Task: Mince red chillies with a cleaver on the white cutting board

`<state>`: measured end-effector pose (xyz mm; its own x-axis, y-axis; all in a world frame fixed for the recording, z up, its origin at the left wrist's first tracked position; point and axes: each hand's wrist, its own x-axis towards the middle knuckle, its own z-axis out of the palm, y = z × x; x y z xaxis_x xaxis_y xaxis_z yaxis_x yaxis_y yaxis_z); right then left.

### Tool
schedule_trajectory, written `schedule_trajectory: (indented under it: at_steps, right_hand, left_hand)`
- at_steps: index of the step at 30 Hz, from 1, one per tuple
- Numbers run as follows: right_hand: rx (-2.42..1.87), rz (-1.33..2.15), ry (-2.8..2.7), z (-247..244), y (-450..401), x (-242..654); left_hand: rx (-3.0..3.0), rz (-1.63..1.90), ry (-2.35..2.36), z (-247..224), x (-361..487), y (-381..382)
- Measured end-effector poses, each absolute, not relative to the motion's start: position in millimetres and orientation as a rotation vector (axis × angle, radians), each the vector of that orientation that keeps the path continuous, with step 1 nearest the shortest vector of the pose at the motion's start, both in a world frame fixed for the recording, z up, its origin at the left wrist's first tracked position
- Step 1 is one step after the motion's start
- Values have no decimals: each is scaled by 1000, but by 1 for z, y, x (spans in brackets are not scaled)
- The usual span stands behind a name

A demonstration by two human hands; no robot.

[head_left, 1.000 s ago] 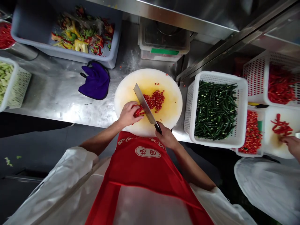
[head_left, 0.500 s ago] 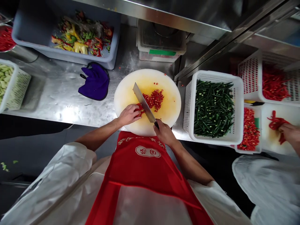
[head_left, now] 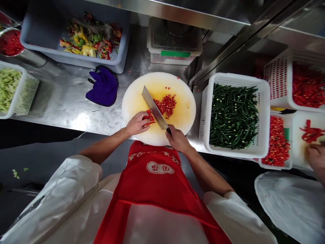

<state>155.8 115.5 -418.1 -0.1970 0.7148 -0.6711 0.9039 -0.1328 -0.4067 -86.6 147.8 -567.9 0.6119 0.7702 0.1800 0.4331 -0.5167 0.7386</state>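
My right hand [head_left: 178, 138] is closed round the dark handle of a cleaver [head_left: 155, 110], whose broad blade slants up and to the left across the round white cutting board [head_left: 137, 91]. Left of the blade, my left hand [head_left: 137, 123] presses curled fingers on a small bunch of red chilies [head_left: 150, 117]. Parts of the chilies under the fingers are hidden. On the blade's right side lies a pile of chopped red chili rings [head_left: 168, 104], with a few stray pieces behind it.
A white basket of green chilies [head_left: 232, 117] stands right of the board. Further right, a co-worker's hand [head_left: 316, 157] is beside red strips on another board. A blue-grey bin [head_left: 119, 61] holds vegetable scraps. A purple cloth item [head_left: 103, 86] and a lidded box [head_left: 175, 40] are nearby.
The view has shifted slightly. My left hand has drawn a little back from the blade, showing more of the chilies. The co-worker's hand has lowered from the red strips.
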Motion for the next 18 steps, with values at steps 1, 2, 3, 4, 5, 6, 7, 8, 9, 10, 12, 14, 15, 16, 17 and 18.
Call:
schedule_trajectory:
  at_steps: [1, 2, 3, 4, 5, 6, 7, 8, 9, 10, 12, 14, 15, 16, 17, 18]
  right_hand:
    - [1803, -1225, 1910, -418, 118, 157]
    - [1770, -1211, 1914, -417, 120, 158]
    - [1736, -1195, 1918, -416, 122, 158]
    - [1702, -1179, 1923, -415, 125, 157]
    - [1669, -1166, 1928, -413, 127, 156]
    - [1641, -1153, 1929, -410, 130, 154]
    - [1620, -1142, 1926, -407, 132, 152]
    - [1607, -1129, 1922, -402, 135, 151]
    - [1603, -1114, 1916, -396, 136, 149]
    - [1605, -1097, 1912, -389, 137, 148]
    - [1618, -1063, 1909, -374, 134, 149]
    - [1628, -1037, 1908, -361, 126, 150]
    - [1634, -1028, 1901, -356, 121, 150]
    - [1639, -1020, 1892, -353, 116, 149]
    - [1646, -1013, 1878, -352, 110, 148]
    - [1652, -1007, 1863, -353, 105, 145]
  left_hand:
    - [2180, 660, 952, -568, -86, 148]
    - [2185, 662, 967, -568, -86, 148]
    - [2189, 663, 982, -568, -85, 148]
    - [2191, 666, 996, -568, -83, 148]
    - [2190, 670, 1005, -567, -82, 148]
    - [2187, 674, 1008, -567, -80, 149]
    - [2182, 675, 1005, -567, -79, 150]
    - [2179, 674, 999, -566, -78, 150]
    - [2177, 670, 991, -566, -77, 151]
    - [2181, 664, 982, -566, -77, 152]
    - [2203, 644, 963, -566, -78, 155]
    - [2226, 621, 942, -568, -79, 158]
    - [2235, 613, 931, -569, -79, 160]
    - [2240, 610, 919, -570, -80, 162]
    - [2241, 613, 907, -571, -81, 164]
    - [2239, 621, 891, -572, -81, 166]
